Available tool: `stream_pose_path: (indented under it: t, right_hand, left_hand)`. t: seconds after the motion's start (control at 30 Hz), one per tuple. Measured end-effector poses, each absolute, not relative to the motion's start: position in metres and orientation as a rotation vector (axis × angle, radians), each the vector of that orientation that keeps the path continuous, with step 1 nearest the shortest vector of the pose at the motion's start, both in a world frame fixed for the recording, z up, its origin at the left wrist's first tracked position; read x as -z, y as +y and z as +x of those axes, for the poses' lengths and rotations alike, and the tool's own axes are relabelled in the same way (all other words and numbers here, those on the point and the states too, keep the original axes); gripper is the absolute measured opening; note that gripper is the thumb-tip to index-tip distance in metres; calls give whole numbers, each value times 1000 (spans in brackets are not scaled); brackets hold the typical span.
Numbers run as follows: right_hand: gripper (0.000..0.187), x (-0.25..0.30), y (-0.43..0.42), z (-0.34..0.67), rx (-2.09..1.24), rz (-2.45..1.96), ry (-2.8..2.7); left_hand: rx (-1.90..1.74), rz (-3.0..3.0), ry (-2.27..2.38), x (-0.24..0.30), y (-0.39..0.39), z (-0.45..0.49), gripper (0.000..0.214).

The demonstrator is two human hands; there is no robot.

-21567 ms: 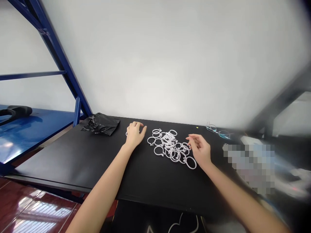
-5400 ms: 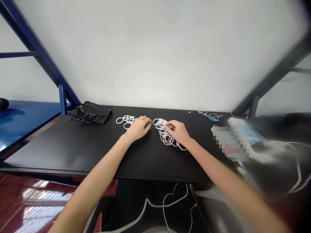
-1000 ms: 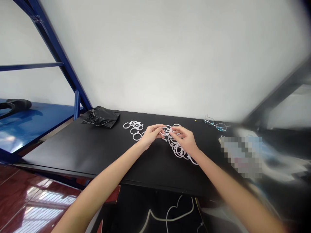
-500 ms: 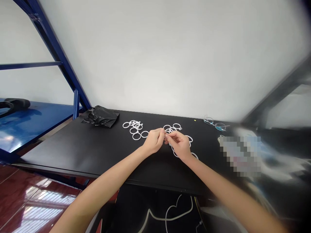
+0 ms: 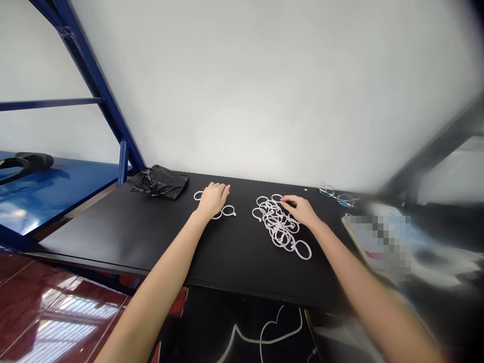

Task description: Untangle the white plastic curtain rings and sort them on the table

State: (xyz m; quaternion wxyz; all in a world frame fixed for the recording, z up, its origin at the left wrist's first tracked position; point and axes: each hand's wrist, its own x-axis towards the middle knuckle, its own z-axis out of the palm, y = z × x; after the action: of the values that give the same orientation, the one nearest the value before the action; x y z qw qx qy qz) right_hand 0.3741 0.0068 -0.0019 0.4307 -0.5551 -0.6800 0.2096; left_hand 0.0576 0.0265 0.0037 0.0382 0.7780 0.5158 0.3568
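Observation:
White curtain rings with small eyelets lie in two groups on the black tabletop (image 5: 147, 232). My left hand (image 5: 213, 200) is over the left group, its fingers curled down and partly hidden. It covers most of those rings; one ring (image 5: 228, 210) shows to its right, and a bit of white shows by the fingertips. At the upper right of the larger, tangled pile (image 5: 278, 222), my right hand (image 5: 300, 209) has thumb and forefinger pinched at the edge of a white ring (image 5: 277, 198).
A crumpled black plastic bag (image 5: 161, 181) lies at the back left. Eyeglasses (image 5: 336, 195) and a blurred flat item (image 5: 378, 247) lie on the right. Behind the table is a white wall (image 5: 242, 101); a blue metal frame (image 5: 91, 75) stands left. Cables (image 5: 264, 340) show below the edge.
My hands, which met in the middle above the table, have parted. The left moved left over the smaller group; the right moved right to the pile's upper edge, uncovering the pile.

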Motion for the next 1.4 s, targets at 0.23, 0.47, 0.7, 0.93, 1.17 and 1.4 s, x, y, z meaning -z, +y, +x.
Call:
stream_pose_path:
  t: [0.23,0.47,0.7,0.93,1.17,1.4]
  right_hand:
    - [7,15,15,378,-337,-1423,-1767]
    - [17,-3,-11,360,-219,-1226,-1806]
    - [10,-16,-53,302,-327,-968,-1950]
    - [9,-11,-60,292,-477,-974,-1832]
    - [13,-10,-64,286,-621,-987,-1794]
    - [26,-15,-52,302,-673,-1054,-1674]
  left_hand:
    - [-973,2458,1659,5,25,57,24]
    - [-1182,2509,1440,-13,-3,88,31]
    - [-1176,2614,1082,-16,-39,129,32]
    - [-1216,2427,1117,-14,-34,122,50]
    - [-1239,2320,1122,-16,-35,124,60]
    - [-1197,2428,1211,-16,-23,113,47]
